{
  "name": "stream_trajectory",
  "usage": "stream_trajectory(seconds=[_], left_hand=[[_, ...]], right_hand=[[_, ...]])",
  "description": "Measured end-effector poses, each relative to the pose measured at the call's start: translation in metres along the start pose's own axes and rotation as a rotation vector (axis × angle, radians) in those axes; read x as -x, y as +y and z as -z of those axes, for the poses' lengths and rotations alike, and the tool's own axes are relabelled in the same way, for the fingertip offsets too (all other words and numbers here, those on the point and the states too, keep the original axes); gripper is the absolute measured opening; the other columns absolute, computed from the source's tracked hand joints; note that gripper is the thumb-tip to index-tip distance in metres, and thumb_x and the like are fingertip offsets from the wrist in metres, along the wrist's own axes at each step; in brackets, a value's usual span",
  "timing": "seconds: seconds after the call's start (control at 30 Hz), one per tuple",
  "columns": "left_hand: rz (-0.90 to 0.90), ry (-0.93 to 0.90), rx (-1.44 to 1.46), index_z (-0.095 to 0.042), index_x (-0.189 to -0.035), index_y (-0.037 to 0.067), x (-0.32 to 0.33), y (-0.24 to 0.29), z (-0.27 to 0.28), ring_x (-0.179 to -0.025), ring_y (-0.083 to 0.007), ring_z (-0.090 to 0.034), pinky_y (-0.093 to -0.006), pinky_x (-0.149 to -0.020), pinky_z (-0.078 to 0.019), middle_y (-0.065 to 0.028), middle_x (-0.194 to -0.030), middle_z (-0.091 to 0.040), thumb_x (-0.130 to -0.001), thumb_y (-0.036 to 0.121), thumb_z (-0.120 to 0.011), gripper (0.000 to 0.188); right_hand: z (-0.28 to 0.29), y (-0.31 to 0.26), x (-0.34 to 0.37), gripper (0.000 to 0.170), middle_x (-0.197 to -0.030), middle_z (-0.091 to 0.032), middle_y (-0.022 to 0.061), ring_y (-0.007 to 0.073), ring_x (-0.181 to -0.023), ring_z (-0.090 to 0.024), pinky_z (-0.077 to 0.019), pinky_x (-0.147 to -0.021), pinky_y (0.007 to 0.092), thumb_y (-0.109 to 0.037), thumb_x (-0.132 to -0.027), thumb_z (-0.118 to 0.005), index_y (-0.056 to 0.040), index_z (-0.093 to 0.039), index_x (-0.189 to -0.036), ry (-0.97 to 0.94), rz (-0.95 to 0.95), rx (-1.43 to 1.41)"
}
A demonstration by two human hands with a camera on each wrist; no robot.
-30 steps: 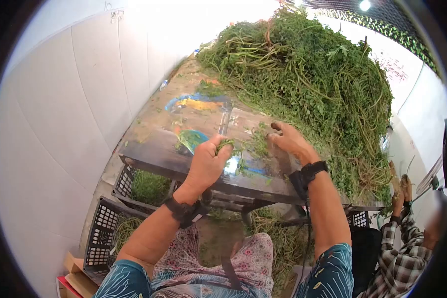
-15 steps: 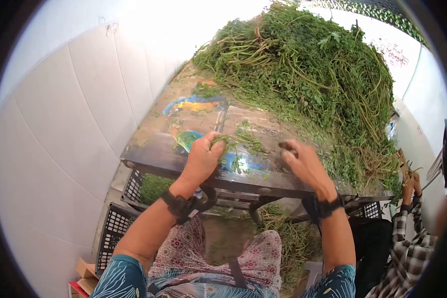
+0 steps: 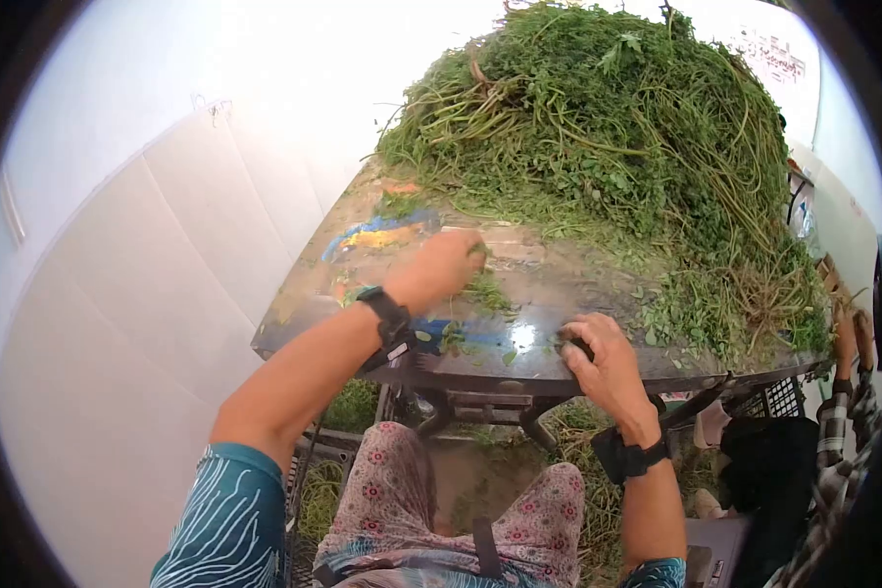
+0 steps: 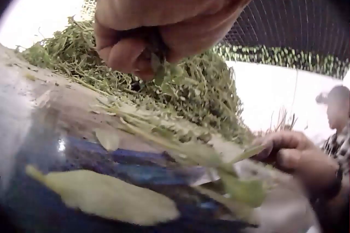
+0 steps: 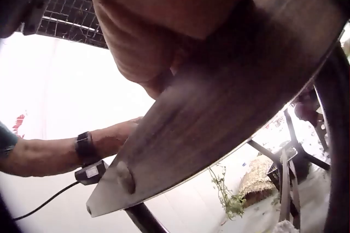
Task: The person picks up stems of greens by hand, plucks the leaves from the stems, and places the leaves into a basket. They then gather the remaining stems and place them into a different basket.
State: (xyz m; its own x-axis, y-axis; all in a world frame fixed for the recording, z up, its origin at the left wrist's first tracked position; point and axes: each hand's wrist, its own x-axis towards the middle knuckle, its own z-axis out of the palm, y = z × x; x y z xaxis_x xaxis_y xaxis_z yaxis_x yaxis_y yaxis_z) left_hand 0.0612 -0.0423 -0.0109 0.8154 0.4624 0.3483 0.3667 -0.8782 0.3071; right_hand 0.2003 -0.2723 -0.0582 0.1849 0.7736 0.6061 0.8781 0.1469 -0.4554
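Note:
My left hand (image 3: 439, 267) hangs over the painted table (image 3: 549, 294) with its fingers curled in. It grips a small leafy green sprig; in the left wrist view a few leaves (image 4: 159, 72) poke out beneath the curled fingers. Near the table's front edge my right hand (image 3: 603, 363) rests with its fingers loosely bent, and nothing shows in them. Between the hands lie scattered sprigs (image 3: 485, 292) and loose leaves. Close to the left wrist camera lies a single pale green leaf (image 4: 109, 196).
A tall heap of leafy green stems (image 3: 598, 147) covers the back and right of the table. Below are black crates and more stems (image 3: 588, 441). At the far right another person's hands (image 3: 853, 338) are by the table's corner. A white wall (image 3: 118, 323) stands on the left.
My left hand has moved forward over the table, still holding greens. My right hand has come back toward the front edge. The head view has shifted.

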Motion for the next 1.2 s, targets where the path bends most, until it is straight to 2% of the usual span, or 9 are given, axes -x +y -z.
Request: stream_trajectory(seconds=[0.13, 0.3, 0.53, 0.67, 0.7, 0.8, 0.9, 1.03, 1.2], left_hand=[[-0.14, -0.235, -0.138, -0.058, -0.093, 0.002, -0.007, 0.001, -0.02, -0.086, -0.04, -0.056, -0.0457, -0.074, -0.0444, -0.0222, -0.087, -0.059, -0.08, 0.018, -0.055, 0.02], [-0.192, -0.17, -0.179, -0.057, -0.092, 0.0, 0.009, -0.078, 0.0, -0.086, -0.0394, -0.056, -0.0453, -0.075, -0.0448, -0.0218, -0.086, -0.06, -0.076, 0.015, -0.059, 0.022], [0.257, -0.213, -0.351, -0.06, -0.094, 0.002, 0.046, -0.179, 0.077, -0.087, -0.0357, -0.058, -0.0415, -0.077, -0.0459, -0.0212, -0.087, -0.061, -0.076, 0.015, -0.06, 0.023], [0.329, -0.188, -0.279, -0.058, -0.109, 0.002, 0.053, -0.183, 0.098, -0.096, -0.0331, -0.058, -0.039, -0.084, -0.045, -0.0186, -0.101, -0.062, -0.077, 0.018, -0.059, 0.036], [0.233, -0.188, -0.377, -0.058, -0.109, 0.002, 0.052, -0.188, 0.101, -0.087, -0.0307, -0.061, -0.0381, -0.079, -0.0482, -0.0162, -0.103, -0.062, -0.078, 0.018, -0.056, 0.035], [0.33, -0.173, -0.048, -0.057, -0.108, -0.001, 0.046, -0.142, 0.109, -0.079, -0.0237, -0.061, -0.0326, -0.068, -0.0508, -0.0136, -0.097, -0.062, -0.08, 0.019, -0.052, 0.034], [0.498, -0.362, 0.451, -0.057, -0.104, -0.003, 0.058, -0.099, 0.101, -0.067, -0.0143, -0.056, -0.0259, -0.056, -0.0479, -0.0073, -0.079, -0.057, -0.083, 0.019, -0.049, 0.032], [0.607, -0.354, 0.435, -0.055, -0.103, -0.001, 0.054, -0.169, 0.094, -0.059, -0.0089, -0.044, -0.0217, -0.052, -0.0439, 0.0, -0.073, -0.048, -0.086, 0.023, -0.049, 0.03], [0.807, -0.146, 0.398, -0.057, -0.104, 0.002, 0.065, -0.21, 0.109, -0.075, -0.0147, -0.051, -0.0291, -0.063, -0.0494, -0.0065, -0.085, -0.056, -0.084, 0.027, -0.052, 0.033]], right_hand=[[0.001, 0.0, 0.001, 0.018, -0.096, -0.06, 0.0118, 0.0309, -0.096, -0.052, -0.0411, -0.083, 0.039, -0.013, -0.074, -0.058, -0.0029, -0.06, -0.089, -0.004, -0.033, -0.005], [0.0, -0.004, -0.002, 0.018, -0.095, -0.06, 0.0116, 0.0307, -0.098, -0.052, -0.0397, -0.085, 0.0394, -0.012, -0.074, -0.058, -0.0025, -0.06, -0.089, -0.023, -0.047, -0.023], [-0.004, -0.007, -0.004, 0.02, -0.099, -0.06, 0.0115, 0.0309, -0.102, -0.051, -0.0388, -0.088, 0.0399, -0.011, -0.073, -0.057, -0.0023, -0.06, -0.09, -0.025, -0.124, -0.01], [-0.007, -0.006, -0.003, 0.021, -0.101, -0.06, 0.0124, 0.032, -0.103, -0.051, -0.0387, -0.089, 0.0407, -0.011, -0.073, -0.057, -0.002, -0.059, -0.092, -0.016, -0.12, 0.031], [-0.008, -0.007, -0.003, 0.021, -0.102, -0.06, 0.0125, 0.0322, -0.103, -0.051, -0.0387, -0.089, 0.0409, -0.011, -0.073, -0.057, -0.0019, -0.059, -0.092, -0.015, -0.126, 0.032], [-0.008, -0.009, -0.004, 0.021, -0.101, -0.059, 0.013, 0.0329, -0.102, -0.051, -0.039, -0.089, 0.0413, -0.01, -0.073, -0.057, -0.0017, -0.058, -0.092, -0.01, -0.101, 0.054], [-0.01, -0.011, -0.003, 0.02, -0.099, -0.059, 0.0127, 0.0327, -0.1, -0.052, -0.0394, -0.088, 0.0404, -0.009, -0.073, -0.057, -0.0019, -0.058, -0.091, -0.004, -0.083, 0.09], [-0.008, -0.012, -0.003, 0.018, -0.098, -0.06, 0.0118, 0.032, -0.099, -0.053, -0.04, -0.087, 0.0392, -0.009, -0.072, -0.057, -0.0022, -0.059, -0.089, 0.026, -0.075, 0.091], [-0.01, -0.015, -0.004, 0.018, -0.097, -0.06, 0.0115, 0.0319, -0.098, -0.053, -0.0403, -0.086, 0.0394, -0.006, -0.071, -0.058, -0.0024, -0.059, -0.088, 0.042, -0.106, 0.102]])
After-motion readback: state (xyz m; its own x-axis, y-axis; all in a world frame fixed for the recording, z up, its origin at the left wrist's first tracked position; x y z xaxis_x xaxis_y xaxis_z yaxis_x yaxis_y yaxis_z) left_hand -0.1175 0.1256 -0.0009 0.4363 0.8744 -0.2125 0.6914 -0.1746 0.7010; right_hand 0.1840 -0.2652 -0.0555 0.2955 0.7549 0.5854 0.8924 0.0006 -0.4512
